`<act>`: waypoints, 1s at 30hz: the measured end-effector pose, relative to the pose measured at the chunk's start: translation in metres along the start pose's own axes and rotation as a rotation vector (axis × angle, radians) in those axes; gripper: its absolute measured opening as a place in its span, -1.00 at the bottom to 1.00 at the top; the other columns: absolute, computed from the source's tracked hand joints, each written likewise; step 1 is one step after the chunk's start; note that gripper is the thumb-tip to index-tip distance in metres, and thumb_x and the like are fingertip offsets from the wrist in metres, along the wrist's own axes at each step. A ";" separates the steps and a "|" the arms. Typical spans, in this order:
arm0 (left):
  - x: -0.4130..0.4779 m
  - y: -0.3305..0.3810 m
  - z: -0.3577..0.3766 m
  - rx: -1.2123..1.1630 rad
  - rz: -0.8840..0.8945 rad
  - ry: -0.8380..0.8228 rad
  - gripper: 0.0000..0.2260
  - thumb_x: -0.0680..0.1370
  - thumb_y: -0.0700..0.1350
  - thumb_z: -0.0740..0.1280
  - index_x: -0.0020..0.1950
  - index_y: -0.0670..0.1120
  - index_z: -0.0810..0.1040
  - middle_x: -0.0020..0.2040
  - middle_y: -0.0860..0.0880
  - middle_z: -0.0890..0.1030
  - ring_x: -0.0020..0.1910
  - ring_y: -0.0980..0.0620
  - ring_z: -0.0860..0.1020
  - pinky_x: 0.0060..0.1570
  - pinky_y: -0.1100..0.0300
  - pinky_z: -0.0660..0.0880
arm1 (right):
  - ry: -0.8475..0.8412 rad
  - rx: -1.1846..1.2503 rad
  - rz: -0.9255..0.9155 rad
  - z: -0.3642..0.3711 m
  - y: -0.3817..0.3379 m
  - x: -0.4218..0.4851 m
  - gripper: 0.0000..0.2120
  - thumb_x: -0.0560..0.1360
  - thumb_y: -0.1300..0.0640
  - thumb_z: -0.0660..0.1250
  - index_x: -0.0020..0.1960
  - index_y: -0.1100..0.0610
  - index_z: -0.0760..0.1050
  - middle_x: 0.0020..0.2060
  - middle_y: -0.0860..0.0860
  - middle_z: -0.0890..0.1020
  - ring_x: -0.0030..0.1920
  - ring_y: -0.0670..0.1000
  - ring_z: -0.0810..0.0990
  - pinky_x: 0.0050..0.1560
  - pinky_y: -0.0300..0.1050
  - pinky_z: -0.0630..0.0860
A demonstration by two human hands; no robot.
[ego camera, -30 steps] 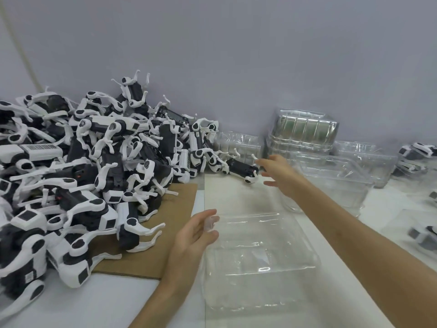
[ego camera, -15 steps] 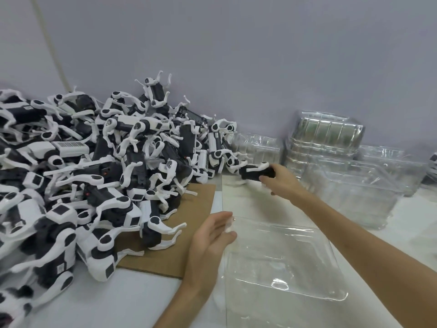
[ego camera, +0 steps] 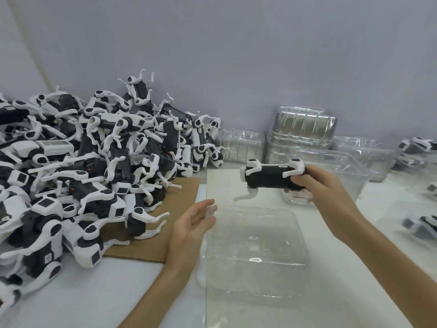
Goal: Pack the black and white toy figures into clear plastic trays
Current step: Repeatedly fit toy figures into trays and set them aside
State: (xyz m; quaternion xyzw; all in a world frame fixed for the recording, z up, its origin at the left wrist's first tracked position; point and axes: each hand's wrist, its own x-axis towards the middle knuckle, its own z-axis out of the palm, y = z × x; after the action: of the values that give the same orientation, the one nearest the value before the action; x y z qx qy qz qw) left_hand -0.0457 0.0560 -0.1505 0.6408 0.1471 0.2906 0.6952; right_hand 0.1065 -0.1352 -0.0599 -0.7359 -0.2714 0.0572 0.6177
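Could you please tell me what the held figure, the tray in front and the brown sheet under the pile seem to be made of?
The figure looks like hard moulded plastic, with a matte black body and smooth white legs. The tray seems to be thin clear plastic, glossy and see-through, with glinting highlights. The sheet is probably cardboard: flat, dull brown, with straight cut edges.

I can read no words or numbers. Well to the left of my left hand [ego camera: 189, 227], a white barcode sticker [ego camera: 56, 144] lies on a black and white toy figure [ego camera: 28, 147], its bars too blurred to read.
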 end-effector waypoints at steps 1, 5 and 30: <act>0.000 0.000 0.000 0.003 0.000 -0.003 -0.71 0.46 -0.16 0.42 0.17 0.03 0.64 0.06 0.12 0.71 0.10 0.32 0.60 -0.04 0.53 0.44 | -0.031 0.062 -0.016 0.001 0.003 -0.009 -0.79 0.58 0.32 0.26 0.07 0.11 0.62 -0.19 0.00 0.70 -0.17 -0.07 0.66 -0.23 -0.39 0.46; 0.000 0.000 0.001 0.007 -0.002 -0.012 -0.73 0.52 -0.22 0.41 0.18 0.03 0.63 0.06 0.17 0.70 0.10 0.40 0.56 -0.05 0.57 0.42 | -0.130 -0.038 -0.165 0.009 0.022 -0.038 -0.74 0.54 0.37 0.33 0.10 0.06 0.58 -0.09 -0.14 0.69 -0.05 -0.17 0.64 -0.05 -0.40 0.47; 0.003 0.000 0.001 0.168 -0.118 0.031 -0.83 0.48 0.07 0.41 0.06 0.15 0.64 -0.04 0.28 0.68 0.08 0.28 0.60 0.00 0.29 0.39 | -0.186 -0.196 0.369 0.000 0.050 -0.047 -0.42 0.22 -0.58 0.11 0.03 -0.28 0.55 0.04 -0.32 0.60 0.16 -0.20 0.53 0.14 -0.13 0.35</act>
State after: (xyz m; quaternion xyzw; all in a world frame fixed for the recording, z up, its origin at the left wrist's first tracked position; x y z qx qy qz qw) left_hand -0.0429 0.0569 -0.1497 0.6826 0.2192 0.2459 0.6524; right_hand 0.0832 -0.1624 -0.1186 -0.8212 -0.1923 0.2103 0.4945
